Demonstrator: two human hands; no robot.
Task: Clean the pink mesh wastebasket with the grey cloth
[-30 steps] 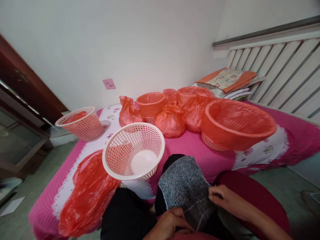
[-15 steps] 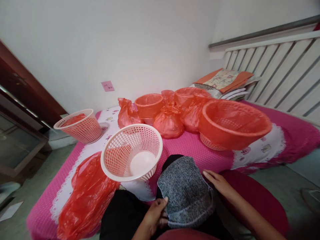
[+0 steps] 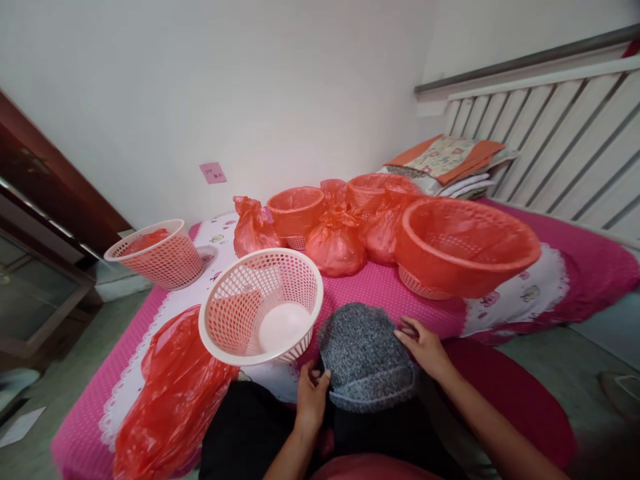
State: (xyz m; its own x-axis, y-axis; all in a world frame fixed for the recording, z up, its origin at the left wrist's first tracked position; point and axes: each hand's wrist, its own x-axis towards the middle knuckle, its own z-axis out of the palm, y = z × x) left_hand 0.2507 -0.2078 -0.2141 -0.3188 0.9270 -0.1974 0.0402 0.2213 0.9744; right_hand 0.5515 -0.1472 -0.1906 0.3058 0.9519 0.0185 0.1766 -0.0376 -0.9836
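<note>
A cap-shaped piece of grey heathered fabric [image 3: 367,350] with a pale stitched lower edge drapes over my dark-trousered knee. At its left side, my left hand [image 3: 311,397] has its thumb and fingers curled in at the edge and appears to grip the fabric there. My right hand [image 3: 424,347] is at the upper right edge, fingers apart and fingertips touching or very near the cloth. Just beyond my left hand, a pale pink perforated basket [image 3: 285,327] leans with its opening toward me.
Several red-bag-lined baskets [image 3: 470,247] and tied red bags [image 3: 336,247] line the pink-covered bed [image 3: 370,290]. A loose red plastic bag [image 3: 170,400] lies at left, below another pink basket [image 3: 157,253]. Folded textiles [image 3: 450,160] are stacked by the white radiator [image 3: 550,133].
The grey fabric has shifted away from me and now looks rounder over the knee. My left hand has moved slightly up and left; my right hand has come in toward the fabric's edge.
</note>
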